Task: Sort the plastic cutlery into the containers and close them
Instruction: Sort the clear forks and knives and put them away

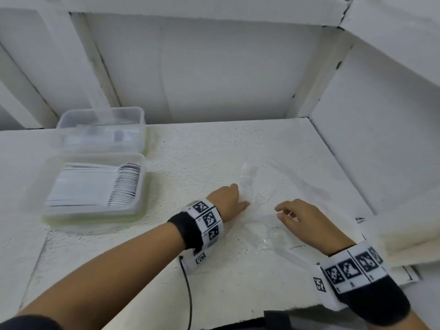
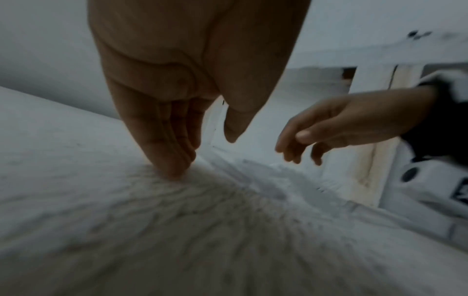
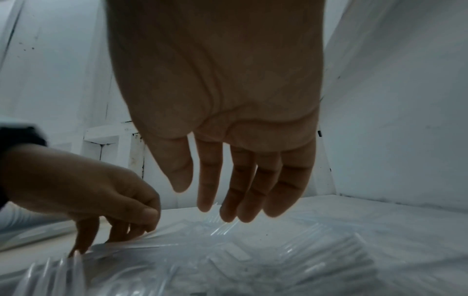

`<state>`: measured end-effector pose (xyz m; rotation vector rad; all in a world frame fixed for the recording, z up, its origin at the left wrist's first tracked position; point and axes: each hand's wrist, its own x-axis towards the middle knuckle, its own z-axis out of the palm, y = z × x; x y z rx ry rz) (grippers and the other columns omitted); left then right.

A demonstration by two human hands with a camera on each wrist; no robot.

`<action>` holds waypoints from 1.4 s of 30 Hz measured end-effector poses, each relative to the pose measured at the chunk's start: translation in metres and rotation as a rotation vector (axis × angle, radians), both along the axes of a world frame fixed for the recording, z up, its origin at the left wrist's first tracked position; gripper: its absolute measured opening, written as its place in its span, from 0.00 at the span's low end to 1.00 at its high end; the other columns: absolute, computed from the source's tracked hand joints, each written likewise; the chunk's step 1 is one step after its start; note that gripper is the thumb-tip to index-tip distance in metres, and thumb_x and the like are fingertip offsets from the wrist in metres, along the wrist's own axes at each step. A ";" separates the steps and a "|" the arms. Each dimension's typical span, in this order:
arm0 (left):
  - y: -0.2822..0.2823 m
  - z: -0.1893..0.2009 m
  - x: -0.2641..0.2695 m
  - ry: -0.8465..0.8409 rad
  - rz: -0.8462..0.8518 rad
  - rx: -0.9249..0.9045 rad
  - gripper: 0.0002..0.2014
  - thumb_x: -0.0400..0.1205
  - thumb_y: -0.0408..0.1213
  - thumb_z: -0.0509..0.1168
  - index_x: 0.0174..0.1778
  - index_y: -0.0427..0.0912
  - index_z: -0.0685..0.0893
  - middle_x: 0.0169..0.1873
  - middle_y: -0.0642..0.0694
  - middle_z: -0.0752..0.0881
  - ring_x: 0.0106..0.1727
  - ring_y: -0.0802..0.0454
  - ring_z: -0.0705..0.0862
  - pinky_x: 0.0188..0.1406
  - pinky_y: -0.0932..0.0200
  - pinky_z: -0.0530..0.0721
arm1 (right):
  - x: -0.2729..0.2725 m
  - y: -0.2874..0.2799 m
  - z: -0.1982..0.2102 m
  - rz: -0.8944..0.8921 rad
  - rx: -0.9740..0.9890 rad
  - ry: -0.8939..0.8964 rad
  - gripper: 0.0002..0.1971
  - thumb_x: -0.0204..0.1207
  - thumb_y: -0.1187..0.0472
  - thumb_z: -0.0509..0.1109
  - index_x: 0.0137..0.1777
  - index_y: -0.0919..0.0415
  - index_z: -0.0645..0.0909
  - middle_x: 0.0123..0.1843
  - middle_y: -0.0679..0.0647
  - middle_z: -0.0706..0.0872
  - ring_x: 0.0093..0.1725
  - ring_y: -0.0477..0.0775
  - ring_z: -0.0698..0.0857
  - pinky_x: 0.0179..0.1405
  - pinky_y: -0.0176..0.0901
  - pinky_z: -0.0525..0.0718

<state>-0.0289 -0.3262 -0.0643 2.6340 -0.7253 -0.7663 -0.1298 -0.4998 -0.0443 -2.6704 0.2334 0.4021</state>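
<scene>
Clear plastic cutlery (image 1: 248, 177) lies scattered on the white table (image 1: 202, 148), hard to make out; the right wrist view shows forks and handles (image 3: 228, 250) in a loose heap. My left hand (image 1: 241, 196) reaches down with straight fingers (image 2: 174, 172) that touch the table at the heap's left edge, thumb apart, and grips nothing. My right hand (image 1: 282, 211) hovers just right of it above the heap, fingers (image 3: 228, 210) hanging relaxed and empty. Two clear containers stand at the left: the near one (image 1: 140, 210) holds a neat stack of cutlery (image 1: 123, 184), the far one (image 1: 140, 115) a few pieces.
White walls close in the table at the back and right. A folded white sheet (image 1: 404, 234) lies at the right edge. A black cable (image 1: 188, 289) runs from my left wristband to the front edge. The near-left table surface is bare.
</scene>
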 end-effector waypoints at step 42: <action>-0.036 -0.009 0.002 0.010 0.009 -0.003 0.10 0.81 0.39 0.62 0.36 0.39 0.72 0.39 0.45 0.76 0.42 0.46 0.78 0.36 0.60 0.70 | 0.046 -0.019 0.019 -0.674 0.612 -0.272 0.12 0.81 0.67 0.52 0.40 0.59 0.74 0.31 0.55 0.73 0.26 0.50 0.69 0.23 0.38 0.70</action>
